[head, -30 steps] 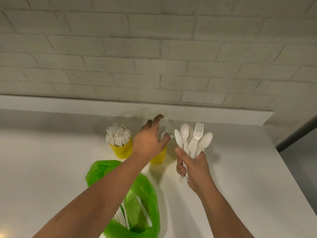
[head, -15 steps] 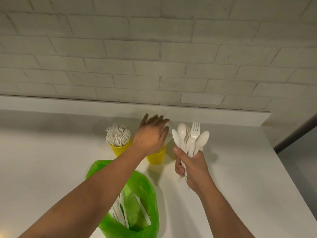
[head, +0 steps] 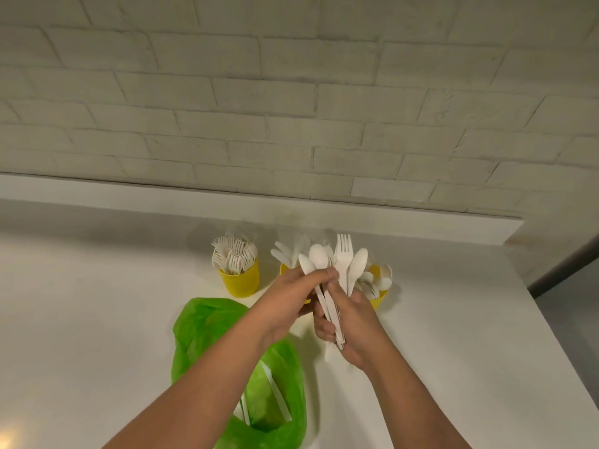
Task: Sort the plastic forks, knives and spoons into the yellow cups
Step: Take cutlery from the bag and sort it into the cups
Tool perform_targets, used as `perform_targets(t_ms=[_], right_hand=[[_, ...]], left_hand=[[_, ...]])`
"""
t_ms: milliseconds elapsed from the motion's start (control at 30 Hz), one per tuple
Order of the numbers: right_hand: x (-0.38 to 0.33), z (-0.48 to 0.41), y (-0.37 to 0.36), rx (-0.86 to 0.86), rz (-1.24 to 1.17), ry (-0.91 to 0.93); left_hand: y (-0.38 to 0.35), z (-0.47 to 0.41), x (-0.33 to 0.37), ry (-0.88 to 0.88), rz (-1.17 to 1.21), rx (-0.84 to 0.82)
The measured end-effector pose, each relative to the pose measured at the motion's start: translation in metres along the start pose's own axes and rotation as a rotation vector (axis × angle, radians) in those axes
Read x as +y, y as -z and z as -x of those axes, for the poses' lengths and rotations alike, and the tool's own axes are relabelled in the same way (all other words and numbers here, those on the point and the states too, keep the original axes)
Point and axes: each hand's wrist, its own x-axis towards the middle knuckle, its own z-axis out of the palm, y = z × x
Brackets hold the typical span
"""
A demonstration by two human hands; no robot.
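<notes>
Three yellow cups (head: 240,286) stand in a row on the white table (head: 97,303), close to the brick wall (head: 291,108). The left cup (head: 243,280) is full of forks (head: 235,254). The middle cup (head: 284,268) holds knives (head: 288,251), and the hands hide part of it. The right cup (head: 380,298) holds spoons (head: 385,280).

The right hand (head: 351,332) is wrapped tight around a bunch of cutlery (head: 327,306), held up in front of the cups. Three spoon heads (head: 319,259) and one fork head (head: 343,251) stick up out of the bunch. The left hand (head: 288,299) pinches the bunch with its fingertips, just under the spoon heads. Which piece it has cannot be told.

One green bag (head: 207,328) lies open on the table, nearer the person. At least two more white pieces (head: 275,393) show inside it.
</notes>
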Motion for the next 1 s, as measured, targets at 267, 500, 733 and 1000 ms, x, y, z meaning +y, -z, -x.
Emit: perform_targets(t_ms=[267, 500, 733, 1000], right_hand=[[-0.008, 0.011, -0.004, -0.091, 0.068, -0.020], [-0.001, 0.010, -0.006, -0.039, 0.154, 0.139], [0.001, 0.011, -0.007, -0.027, 0.167, 0.113], [-0.002, 0.007, -0.014, 0.001, 0.150, 0.059]], left_hand=[[-0.001, 0.014, 0.008, -0.135, -0.046, 0.186], [0.000, 0.013, 0.001, -0.178, -0.076, 0.132], [-0.001, 0.013, 0.005, -0.153, 0.096, 0.212], [0.004, -0.004, 0.011, -0.305, -0.152, 0.213]])
